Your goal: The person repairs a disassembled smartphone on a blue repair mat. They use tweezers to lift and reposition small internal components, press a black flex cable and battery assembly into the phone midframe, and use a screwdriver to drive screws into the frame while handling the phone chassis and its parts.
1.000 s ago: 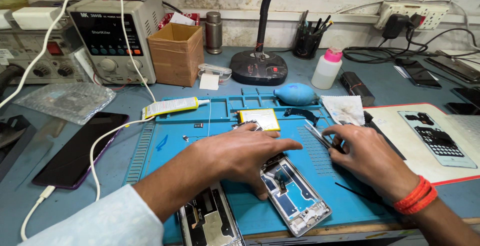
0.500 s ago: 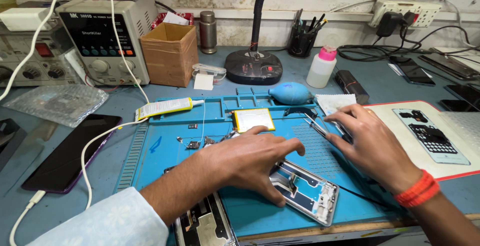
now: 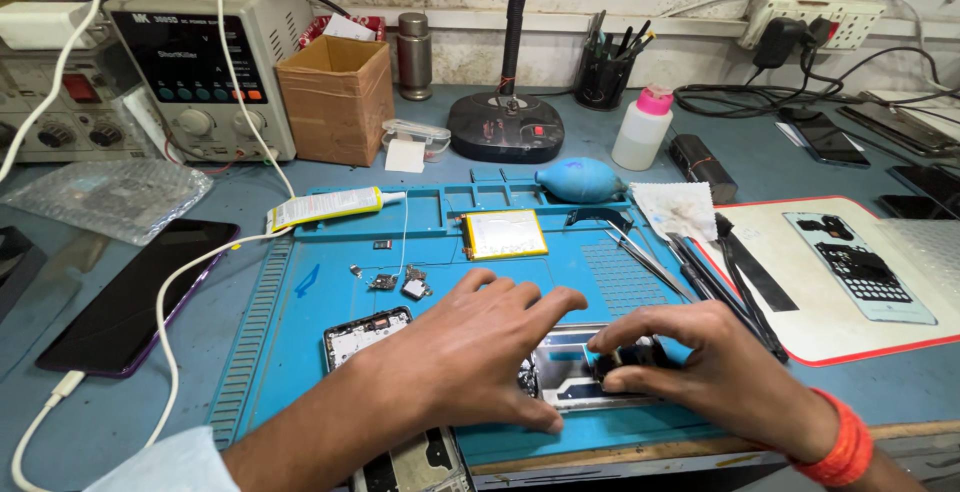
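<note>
An opened phone frame [image 3: 572,377] lies flat near the front edge of the blue work mat [image 3: 300,302]. My left hand [image 3: 470,347] presses down on its left part with the fingers spread. My right hand [image 3: 700,367] rests on its right end, fingertips pinching at a small dark part [image 3: 625,357] inside the frame. A second opened phone body [image 3: 365,337] lies just left of my left hand, partly under my forearm. Small loose parts [image 3: 395,280] sit on the mat above it, and a yellow-edged battery [image 3: 505,234] lies further back.
Tweezers and dark tools [image 3: 700,267] lie right of my hands. A white pad [image 3: 850,282] holds a phone back. A glue tube [image 3: 325,209], blue blower [image 3: 580,180], white bottle [image 3: 640,130], lamp base [image 3: 505,127], cardboard box [image 3: 335,97], power supply [image 3: 200,62] and charging phone [image 3: 135,297] surround the mat.
The phone frame has turned from slanting to lying crosswise at the mat's front edge. My right hand has left the tweezers and come down onto the frame's right end.
</note>
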A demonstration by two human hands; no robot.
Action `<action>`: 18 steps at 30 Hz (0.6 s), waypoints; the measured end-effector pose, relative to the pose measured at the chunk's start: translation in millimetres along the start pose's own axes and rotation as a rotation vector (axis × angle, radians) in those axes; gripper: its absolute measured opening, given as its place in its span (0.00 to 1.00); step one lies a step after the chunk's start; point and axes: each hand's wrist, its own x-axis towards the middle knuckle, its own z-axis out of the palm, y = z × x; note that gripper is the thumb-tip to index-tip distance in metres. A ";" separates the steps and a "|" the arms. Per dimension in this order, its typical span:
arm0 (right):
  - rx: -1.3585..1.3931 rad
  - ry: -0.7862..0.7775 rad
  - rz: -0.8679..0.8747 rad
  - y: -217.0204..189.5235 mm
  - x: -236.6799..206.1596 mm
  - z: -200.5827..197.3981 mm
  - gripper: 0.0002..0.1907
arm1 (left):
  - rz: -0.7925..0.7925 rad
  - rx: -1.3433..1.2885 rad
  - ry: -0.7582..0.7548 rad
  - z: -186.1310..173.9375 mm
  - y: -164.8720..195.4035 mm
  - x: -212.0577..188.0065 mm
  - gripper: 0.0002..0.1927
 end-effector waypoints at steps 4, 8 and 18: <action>-0.051 0.038 -0.161 3.2 8.6 18.5 0.11 | 0.007 -0.050 0.040 0.9 -8.1 -12.7 0.45; -0.062 -0.015 -0.199 0.5 18.3 24.7 0.09 | -0.040 -0.089 0.052 0.0 -14.4 -23.2 0.40; -0.142 -0.115 -0.178 11.6 1.4 3.5 0.09 | -0.127 -0.153 0.059 3.8 -18.1 -33.4 0.35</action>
